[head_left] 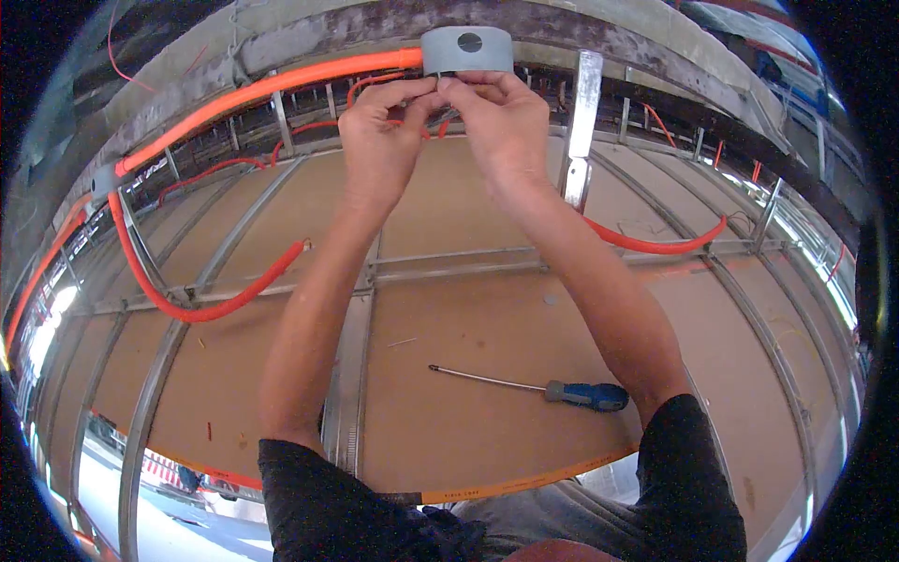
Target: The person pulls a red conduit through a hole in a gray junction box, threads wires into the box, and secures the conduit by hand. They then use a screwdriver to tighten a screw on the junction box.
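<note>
Both our hands, the left hand (pixel 386 126) and the right hand (pixel 506 117), are reaching up to the bottom edge of a gray box (pixel 440 54). Our fingers are bending close together, but we cannot tell if they are pinching something small. An orange pipe (pixel 272 91) is joining the box's left side. Below, a blue screwdriver (pixel 587 396) is lying on a brown board (pixel 468 323).

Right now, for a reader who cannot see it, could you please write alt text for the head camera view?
The person's left hand and right hand are close together at the lower edge of a grey box, joined by orange conduit. Below, a blue-handled screwdriver lies on brown board crossed by metal framing.
</note>
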A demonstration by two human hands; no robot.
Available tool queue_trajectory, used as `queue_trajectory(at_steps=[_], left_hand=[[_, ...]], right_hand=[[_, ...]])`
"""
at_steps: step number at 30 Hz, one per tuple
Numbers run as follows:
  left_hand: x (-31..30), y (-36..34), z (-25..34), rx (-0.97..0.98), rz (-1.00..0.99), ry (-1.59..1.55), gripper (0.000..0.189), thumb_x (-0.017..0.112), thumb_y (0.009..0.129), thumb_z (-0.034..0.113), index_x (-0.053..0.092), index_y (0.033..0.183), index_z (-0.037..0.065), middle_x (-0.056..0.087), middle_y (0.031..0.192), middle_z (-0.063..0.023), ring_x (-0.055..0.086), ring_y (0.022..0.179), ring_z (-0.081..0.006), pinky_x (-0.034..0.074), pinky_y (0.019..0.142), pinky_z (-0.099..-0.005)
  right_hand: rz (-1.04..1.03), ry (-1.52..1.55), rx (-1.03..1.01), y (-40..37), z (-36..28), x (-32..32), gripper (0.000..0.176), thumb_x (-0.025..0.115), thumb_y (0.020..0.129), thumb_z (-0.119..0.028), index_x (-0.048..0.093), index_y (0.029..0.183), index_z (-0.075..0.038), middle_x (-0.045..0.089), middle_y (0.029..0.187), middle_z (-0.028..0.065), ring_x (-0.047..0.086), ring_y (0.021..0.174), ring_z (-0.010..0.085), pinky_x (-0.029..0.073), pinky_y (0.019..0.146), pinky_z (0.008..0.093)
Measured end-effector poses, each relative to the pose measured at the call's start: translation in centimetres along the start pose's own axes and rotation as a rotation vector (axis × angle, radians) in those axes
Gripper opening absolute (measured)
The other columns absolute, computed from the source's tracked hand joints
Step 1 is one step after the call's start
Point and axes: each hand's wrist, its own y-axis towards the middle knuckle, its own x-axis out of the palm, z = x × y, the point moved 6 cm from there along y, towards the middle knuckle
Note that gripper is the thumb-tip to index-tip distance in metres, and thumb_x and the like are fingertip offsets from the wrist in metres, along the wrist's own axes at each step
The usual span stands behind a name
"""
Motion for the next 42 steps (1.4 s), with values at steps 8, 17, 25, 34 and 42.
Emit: queue_trajectory(at_steps=[8,17,25,34,42], left_hand=[[0.2,-0.1,-1.0,-0.113,-0.040,-0.102,0.016,0.069,0.085,0.005,0.073,0.100,0.001,0.072,0.098,-0.0104,0.066,0.088,-0.0150,0.052,0.082,-0.0285],[0.2,-0.1,-0.9,-0.105,-0.032,-0.044,0.016,0.070,0.085,0.003,0.073,0.099,-0.001,0.072,0.098,-0.0106,0.067,0.088,-0.0157,0.052,0.082,-0.0289],[0.1,0.0,-0.3,-0.112,-0.026,-0.102,0.015,0.070,0.084,0.005,0.073,0.098,0.001,0.073,0.086,-0.0077,0.065,0.076,-0.0101,0.051,0.068,-0.0257],[1.1,-0.4,-2.1,-0.307,0.007,-0.440,0.019,0.072,0.084,0.003,0.066,0.100,-0.005,0.071,0.091,-0.0115,0.067,0.081,-0.0128,0.053,0.074,-0.0250],[1.4,-0.5,-2.5,-0.345,-0.006,-0.442,0.020,0.070,0.086,0.004,0.062,0.102,-0.005,0.070,0.095,-0.0123,0.067,0.084,-0.0159,0.054,0.077,-0.0282]], right_hand=[[0.005,0.013,-0.016,0.2,0.6,0.2,0.018,0.071,0.080,-0.008,0.065,0.090,0.005,0.071,0.079,0.0118,0.069,0.072,0.0156,0.054,0.066,0.0268],[0.012,0.015,-0.018,0.1,0.2,0.1,0.017,0.071,0.079,-0.007,0.065,0.089,0.005,0.071,0.078,0.0119,0.069,0.072,0.0163,0.055,0.066,0.0274],[0.003,0.041,-0.004,0.2,0.4,0.3,0.016,0.070,0.080,-0.006,0.065,0.090,0.005,0.071,0.079,0.0121,0.070,0.072,0.0163,0.055,0.067,0.0276],[-0.062,-0.005,0.105,0.2,0.4,0.6,0.028,0.073,0.081,-0.010,0.062,0.102,0.005,0.069,0.092,0.0093,0.064,0.083,0.0120,0.049,0.075,0.0252],[-0.038,0.075,0.065,0.1,-0.1,0.6,0.015,0.068,0.083,-0.005,0.064,0.093,0.005,0.071,0.084,0.0121,0.069,0.074,0.0171,0.055,0.067,0.0297]])
